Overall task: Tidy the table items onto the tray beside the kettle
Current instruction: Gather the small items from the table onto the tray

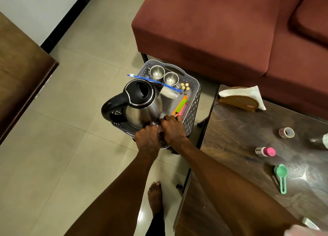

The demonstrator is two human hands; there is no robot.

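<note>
Both hands meet at the near edge of the grey tray [192, 109], just in front of the kettle [140, 104]: the left hand [148, 140] and right hand [173, 131] are curled side by side around something small and pinkish, too hidden to identify. Behind the kettle stand two steel cups [164, 76], with batteries [185, 87] and coloured tools [180, 108] beside it, while a tape roll [286, 132], pink-capped bottle [265, 151] and green scoop [281, 176] lie on the table [239, 138], well right of the kettle.
</note>
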